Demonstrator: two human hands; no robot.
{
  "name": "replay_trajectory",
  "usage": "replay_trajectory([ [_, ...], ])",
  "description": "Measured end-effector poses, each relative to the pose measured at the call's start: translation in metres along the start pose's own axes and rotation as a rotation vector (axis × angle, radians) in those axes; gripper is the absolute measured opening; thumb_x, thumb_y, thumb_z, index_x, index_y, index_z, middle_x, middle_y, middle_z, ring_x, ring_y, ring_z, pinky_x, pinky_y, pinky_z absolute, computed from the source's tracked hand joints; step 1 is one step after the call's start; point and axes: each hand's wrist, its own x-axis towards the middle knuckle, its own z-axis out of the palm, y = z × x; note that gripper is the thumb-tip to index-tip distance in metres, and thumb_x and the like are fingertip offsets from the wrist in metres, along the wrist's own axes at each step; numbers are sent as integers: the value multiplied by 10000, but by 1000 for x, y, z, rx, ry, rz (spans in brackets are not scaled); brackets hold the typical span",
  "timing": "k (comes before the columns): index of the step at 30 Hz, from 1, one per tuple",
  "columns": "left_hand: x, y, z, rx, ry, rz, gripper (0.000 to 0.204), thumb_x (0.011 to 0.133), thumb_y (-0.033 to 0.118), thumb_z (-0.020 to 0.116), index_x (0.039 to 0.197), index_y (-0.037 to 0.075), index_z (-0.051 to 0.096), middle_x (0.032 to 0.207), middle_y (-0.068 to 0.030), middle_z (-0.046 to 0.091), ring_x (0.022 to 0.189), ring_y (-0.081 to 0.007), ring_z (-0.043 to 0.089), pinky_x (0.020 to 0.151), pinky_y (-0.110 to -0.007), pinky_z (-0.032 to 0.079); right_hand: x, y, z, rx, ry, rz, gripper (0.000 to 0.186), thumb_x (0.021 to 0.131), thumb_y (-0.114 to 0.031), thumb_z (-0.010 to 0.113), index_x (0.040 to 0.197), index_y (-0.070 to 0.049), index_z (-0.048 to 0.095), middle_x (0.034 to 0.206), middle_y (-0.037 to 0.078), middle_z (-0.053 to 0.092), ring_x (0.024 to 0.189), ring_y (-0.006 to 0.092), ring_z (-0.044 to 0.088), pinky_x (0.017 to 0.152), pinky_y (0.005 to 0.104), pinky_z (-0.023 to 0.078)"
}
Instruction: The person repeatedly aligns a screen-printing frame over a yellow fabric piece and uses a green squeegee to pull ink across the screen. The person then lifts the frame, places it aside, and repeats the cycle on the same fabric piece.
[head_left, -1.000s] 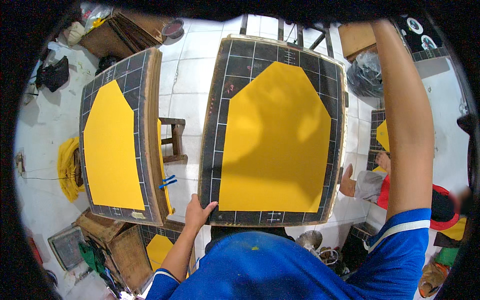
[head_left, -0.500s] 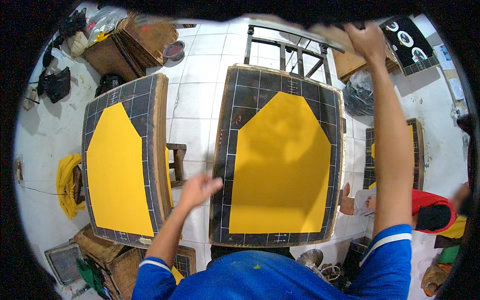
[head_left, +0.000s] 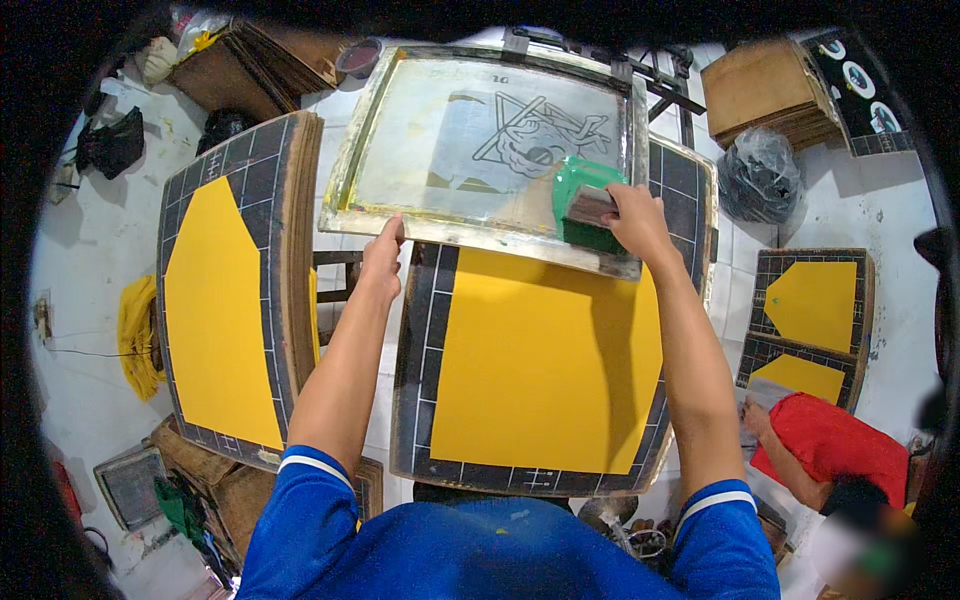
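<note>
A screen printing frame (head_left: 450,130) with a line drawing and green ink at its right end hangs over the top of a black gridded board (head_left: 678,200) carrying a yellow cut piece (head_left: 530,390). My left hand (head_left: 390,240) is closed on the frame's near rail at the left. My right hand (head_left: 630,215) is closed on a squeegee (head_left: 590,205) with a brownish handle, which rests in the green ink (head_left: 580,172) on the screen. The frame hides the upper part of the yellow piece.
A second board stack with a yellow piece (head_left: 220,330) stands at the left, two smaller boards (head_left: 810,341) at the right. A co-worker in red (head_left: 840,440) is at lower right. Brown board stacks (head_left: 760,85), dark bags (head_left: 760,180) and a yellow cloth bundle (head_left: 135,340) lie around.
The screen frame has come in over the middle board. My left hand moved from the board's side up to the frame; my right hand came down from the top right onto the squeegee.
</note>
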Motion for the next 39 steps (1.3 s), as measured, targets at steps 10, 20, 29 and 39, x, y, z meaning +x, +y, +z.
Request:
replay_trajectory([
  [10, -20, -33, 36, 56, 95, 102, 715, 1054, 543, 581, 1406, -69, 474, 1376, -210, 580, 1247, -286, 545, 1081, -422, 418, 10, 18, 26, -58, 94, -60, 288, 839, -96, 761, 1115, -101, 677, 1056, 136, 717, 1056, 375, 626, 889, 550, 445],
  [20, -21, -34, 42, 97, 158, 177, 624, 1072, 516, 563, 1295, -67, 536, 1270, -193, 619, 1156, -264, 572, 1042, -391, 441, 128, 70, 7, -11, -102, -34, 357, 808, -76, 767, 1154, -76, 678, 1109, 164, 743, 1059, 420, 670, 898, 531, 515],
  [29, -24, -35, 43, 19, 78, 287, 554, 1085, 462, 568, 1295, -51, 546, 1269, -168, 633, 1160, -249, 577, 1042, -383, 441, -22, -12, 21, 44, 41, 72, 267, 831, -58, 735, 1084, -99, 658, 1090, 102, 692, 1086, 382, 576, 877, 556, 432],
  [39, -34, -29, 47, 47, 115, 218, 512, 1102, 437, 542, 1282, -41, 558, 1247, -141, 636, 1140, -225, 572, 1027, -368, 442, 19, 30, 51, -30, 290, -80, 252, 806, -9, 686, 1040, -101, 681, 1064, 120, 711, 1091, 378, 590, 895, 534, 422],
])
